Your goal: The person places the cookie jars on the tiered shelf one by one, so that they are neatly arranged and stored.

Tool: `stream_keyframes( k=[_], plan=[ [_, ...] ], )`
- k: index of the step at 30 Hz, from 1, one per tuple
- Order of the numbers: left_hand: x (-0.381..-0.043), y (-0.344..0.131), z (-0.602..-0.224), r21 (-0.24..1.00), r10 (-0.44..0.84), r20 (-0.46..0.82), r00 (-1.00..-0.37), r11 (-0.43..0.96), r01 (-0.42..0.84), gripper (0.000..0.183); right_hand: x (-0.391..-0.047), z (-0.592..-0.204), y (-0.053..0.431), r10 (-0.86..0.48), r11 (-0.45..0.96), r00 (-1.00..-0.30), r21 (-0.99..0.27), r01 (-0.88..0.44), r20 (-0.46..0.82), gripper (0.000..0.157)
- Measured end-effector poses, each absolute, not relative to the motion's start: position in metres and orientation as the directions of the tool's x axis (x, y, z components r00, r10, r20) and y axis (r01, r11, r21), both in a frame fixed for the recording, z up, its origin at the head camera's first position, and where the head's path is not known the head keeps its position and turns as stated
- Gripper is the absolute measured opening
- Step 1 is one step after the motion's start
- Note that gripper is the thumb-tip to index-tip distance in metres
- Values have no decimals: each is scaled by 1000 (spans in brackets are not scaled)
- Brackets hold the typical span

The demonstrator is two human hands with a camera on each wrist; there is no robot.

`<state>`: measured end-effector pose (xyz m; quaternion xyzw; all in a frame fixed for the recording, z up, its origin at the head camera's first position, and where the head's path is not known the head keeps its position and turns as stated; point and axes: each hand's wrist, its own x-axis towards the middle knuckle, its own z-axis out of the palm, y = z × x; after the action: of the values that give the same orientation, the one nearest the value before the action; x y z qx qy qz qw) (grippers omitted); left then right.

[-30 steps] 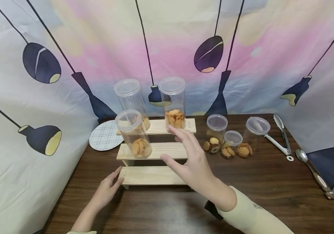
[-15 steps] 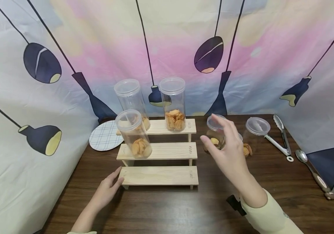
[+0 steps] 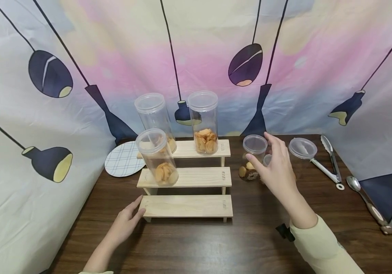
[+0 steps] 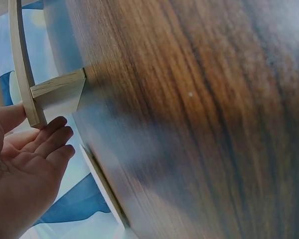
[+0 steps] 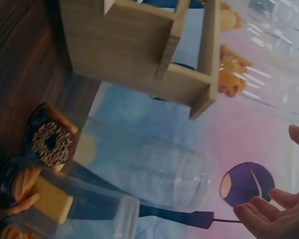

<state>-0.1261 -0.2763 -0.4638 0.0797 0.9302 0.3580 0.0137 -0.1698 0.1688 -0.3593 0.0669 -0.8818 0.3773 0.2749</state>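
At the left end of a stepped wooden shelf's lowest board [image 3: 185, 206], my left hand [image 3: 123, 222] holds the corner. In the left wrist view, the thumb and fingers of the left hand [image 4: 30, 159] lie on either side of the board end. My right hand [image 3: 278, 163], thumb and fingers spread with nothing in its grasp, hovers by the small lidded jars. It hides most of the smallest jar [image 3: 267, 160]. To its left stands a jar [image 3: 254, 146] with a ring-shaped cookie [image 5: 52, 143]; behind it, another jar's lid [image 3: 303, 147] shows.
Two tall cookie jars stand on the top board [image 3: 183, 149], and a third tall jar [image 3: 158, 158] on the middle board [image 3: 199, 177]. A checked plate [image 3: 124, 159] lies back left. Tongs [image 3: 333, 163] and a spoon [image 3: 367, 201] lie at the right.
My right hand has moved right, from in front of the shelf to the small jars. The left hand stays at the lowest board's end.
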Motion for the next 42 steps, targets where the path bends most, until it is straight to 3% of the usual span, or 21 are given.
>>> stream_keyframes(
  k=[6,30,42],
  plan=[
    [-126,-276,-463,671,156,24,-987,729,132,54,-183,-369,177,55,735,-877,-614,-288,477,90],
    [-124,-276,-463,664,156,38,-987,734,141,53,-214,-397,188,91,687,-957,-713,-140,275,103],
    [-125,-276,-466,667,148,36,-988,732,134,54,-220,-402,187,112,694,-956,-710,-119,270,94]
  ],
)
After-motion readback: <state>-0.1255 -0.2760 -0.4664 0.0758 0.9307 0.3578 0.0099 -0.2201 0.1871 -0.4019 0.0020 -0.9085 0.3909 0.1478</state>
